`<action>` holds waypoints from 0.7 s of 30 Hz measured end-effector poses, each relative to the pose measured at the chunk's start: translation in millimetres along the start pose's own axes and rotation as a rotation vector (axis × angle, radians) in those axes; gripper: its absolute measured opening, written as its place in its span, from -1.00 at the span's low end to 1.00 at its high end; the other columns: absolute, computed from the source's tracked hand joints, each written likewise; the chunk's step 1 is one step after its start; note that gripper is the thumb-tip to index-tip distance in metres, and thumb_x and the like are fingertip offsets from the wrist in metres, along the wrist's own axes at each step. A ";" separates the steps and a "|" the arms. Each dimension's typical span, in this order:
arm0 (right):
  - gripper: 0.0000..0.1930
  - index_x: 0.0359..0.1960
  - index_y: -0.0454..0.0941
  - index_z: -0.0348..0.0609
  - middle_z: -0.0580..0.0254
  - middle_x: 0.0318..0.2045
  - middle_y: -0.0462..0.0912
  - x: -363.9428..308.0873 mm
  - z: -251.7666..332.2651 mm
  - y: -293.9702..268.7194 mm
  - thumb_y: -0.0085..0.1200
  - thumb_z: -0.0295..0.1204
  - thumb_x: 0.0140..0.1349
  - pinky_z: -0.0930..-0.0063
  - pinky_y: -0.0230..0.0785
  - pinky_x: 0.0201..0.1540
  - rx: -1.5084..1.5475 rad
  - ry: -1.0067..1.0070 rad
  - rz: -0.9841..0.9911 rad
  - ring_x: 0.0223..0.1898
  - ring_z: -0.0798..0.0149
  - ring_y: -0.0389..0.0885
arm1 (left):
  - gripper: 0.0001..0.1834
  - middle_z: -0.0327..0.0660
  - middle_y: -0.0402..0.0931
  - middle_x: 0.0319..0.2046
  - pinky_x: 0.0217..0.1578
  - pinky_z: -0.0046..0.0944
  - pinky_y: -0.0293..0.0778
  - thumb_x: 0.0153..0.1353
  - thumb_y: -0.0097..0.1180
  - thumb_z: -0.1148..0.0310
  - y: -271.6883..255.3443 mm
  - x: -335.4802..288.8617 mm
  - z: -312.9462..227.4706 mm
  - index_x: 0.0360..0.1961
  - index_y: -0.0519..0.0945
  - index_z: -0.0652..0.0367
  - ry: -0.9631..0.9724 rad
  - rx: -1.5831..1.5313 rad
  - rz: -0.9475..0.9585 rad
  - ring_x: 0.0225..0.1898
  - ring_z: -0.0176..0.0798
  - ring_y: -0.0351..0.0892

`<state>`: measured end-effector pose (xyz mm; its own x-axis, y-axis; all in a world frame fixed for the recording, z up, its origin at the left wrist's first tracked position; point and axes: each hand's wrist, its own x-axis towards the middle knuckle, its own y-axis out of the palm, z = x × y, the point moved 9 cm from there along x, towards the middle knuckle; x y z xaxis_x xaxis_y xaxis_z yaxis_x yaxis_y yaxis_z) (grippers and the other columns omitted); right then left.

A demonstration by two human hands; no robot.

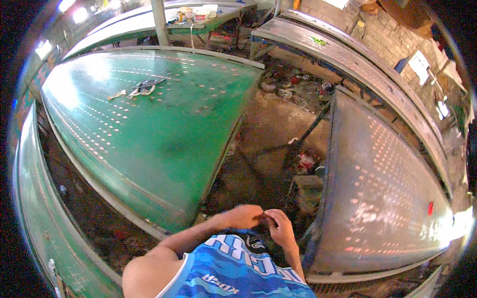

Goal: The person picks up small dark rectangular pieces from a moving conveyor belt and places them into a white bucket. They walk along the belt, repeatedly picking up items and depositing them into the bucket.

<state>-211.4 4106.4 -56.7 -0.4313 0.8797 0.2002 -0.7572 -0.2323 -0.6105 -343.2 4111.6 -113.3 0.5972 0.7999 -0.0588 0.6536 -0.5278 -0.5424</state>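
In front of my blue patterned sleeveless shirt, my two hands meet at the fingertips. My left hand is bent inward with its fingers closed in a pinch. Against it, my right hand also has its fingers drawn together. Whatever lies between the fingertips, if anything, is too small to make out. Neither hand touches a table. To the left stands a long green table marked with rows of small pale spots; a dark crumpled cloth and a pale scrap lie on it.
A brown-grey table with pale spots and a red object stands to the right. Behind it runs another long table. Litter covers part of the aisle floor. White containers sit on a far table.
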 end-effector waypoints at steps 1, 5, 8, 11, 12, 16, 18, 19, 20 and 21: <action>-0.76 0.00 0.71 -0.18 0.00 0.01 0.76 26.6 -15.1 -17.9 0.28 -0.60 0.31 0.16 0.58 0.19 -0.026 0.009 0.005 0.08 -0.09 0.73 | -0.71 0.08 0.68 -0.06 0.05 0.12 0.59 0.44 0.16 0.22 -31.3 27.9 4.2 -0.02 0.70 0.22 0.024 -0.084 -0.100 0.04 0.23 0.67; -0.79 0.00 0.72 -0.21 0.00 -0.02 0.76 130.1 -79.0 -73.1 0.26 -0.57 0.36 0.22 0.57 0.14 -0.116 0.057 -0.061 0.03 -0.04 0.74 | -0.74 0.00 0.72 -0.05 0.07 0.04 0.63 0.48 0.18 0.23 -127.6 128.5 29.5 0.00 0.71 0.16 0.052 -0.001 -0.173 0.03 0.15 0.72; -0.84 -0.02 0.72 -0.22 0.03 -0.10 0.76 176.5 -152.3 -96.2 0.23 -0.54 0.41 0.32 0.57 0.02 -0.035 0.202 -0.189 -0.08 0.11 0.74 | -0.71 0.00 0.73 -0.05 0.09 0.05 0.62 0.50 0.15 0.21 -172.5 189.8 55.8 0.02 0.71 0.17 0.027 -0.033 -0.182 0.03 0.16 0.71; -0.83 -0.02 0.72 -0.23 0.05 -0.12 0.76 228.4 -213.5 -85.8 0.24 -0.54 0.40 0.34 0.57 -0.01 0.006 0.220 -0.133 -0.12 0.15 0.74 | -0.71 0.01 0.73 -0.05 0.08 0.04 0.62 0.50 0.16 0.20 -190.0 237.6 105.1 0.02 0.72 0.16 -0.078 -0.060 -0.177 0.02 0.17 0.72; -0.83 -0.03 0.72 -0.24 0.04 -0.11 0.77 250.4 -227.5 -81.0 0.26 -0.54 0.38 0.32 0.58 -0.01 0.025 0.262 -0.066 -0.11 0.12 0.76 | -0.71 0.01 0.73 -0.04 0.07 0.03 0.62 0.51 0.15 0.19 -193.2 252.2 120.6 0.01 0.72 0.16 -0.112 -0.061 -0.165 0.03 0.16 0.71; -0.89 -0.13 0.75 -0.22 0.00 -0.20 0.80 358.0 -272.8 -77.8 0.30 -0.56 0.34 0.27 0.62 -0.01 0.078 0.072 0.062 -0.13 0.00 0.80 | -0.68 -0.01 0.71 -0.01 0.12 0.03 0.59 0.52 0.08 0.18 -195.2 315.4 171.9 0.03 0.72 0.16 -0.221 -0.179 -0.050 0.09 0.12 0.69; -0.89 -0.13 0.76 -0.22 0.00 -0.18 0.80 429.9 -295.4 -98.9 0.30 -0.55 0.35 0.26 0.62 -0.02 0.033 -0.023 0.116 -0.12 0.01 0.81 | -0.66 -0.01 0.71 0.01 0.12 0.04 0.58 0.52 0.08 0.16 -209.4 364.7 192.3 0.05 0.71 0.16 -0.225 -0.134 -0.038 0.10 0.11 0.69; -0.89 -0.12 0.76 -0.22 -0.01 -0.18 0.81 467.7 -303.0 -107.6 0.30 -0.55 0.35 0.26 0.62 -0.02 0.019 -0.069 0.140 -0.12 0.01 0.81 | -0.65 -0.01 0.70 0.02 0.13 0.04 0.58 0.52 0.09 0.16 -219.8 385.1 199.6 0.07 0.71 0.17 -0.232 -0.107 -0.027 0.10 0.11 0.69; -0.89 -0.12 0.76 -0.22 -0.01 -0.18 0.80 508.6 -309.8 -120.4 0.31 -0.53 0.35 0.24 0.62 -0.04 0.021 -0.081 0.119 -0.13 0.00 0.81 | -0.68 0.00 0.70 0.01 0.10 0.02 0.60 0.51 0.12 0.18 -244.9 409.1 200.6 0.05 0.70 0.18 -0.217 -0.097 -0.119 0.07 0.10 0.70; -0.89 -0.13 0.75 -0.23 0.00 -0.18 0.80 548.4 -319.1 -137.2 0.30 -0.51 0.37 0.23 0.62 -0.05 0.080 -0.040 0.078 -0.16 -0.02 0.79 | -0.69 0.00 0.70 0.00 0.08 0.01 0.61 0.51 0.13 0.19 -271.6 436.1 206.4 0.05 0.70 0.19 -0.229 -0.101 -0.183 0.05 0.10 0.70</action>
<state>-187.5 4753.1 -107.7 -0.5082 0.8410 0.1857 -0.7566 -0.3330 -0.5627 -356.1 4662.7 -164.6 0.3526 0.9218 -0.1609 0.7907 -0.3854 -0.4757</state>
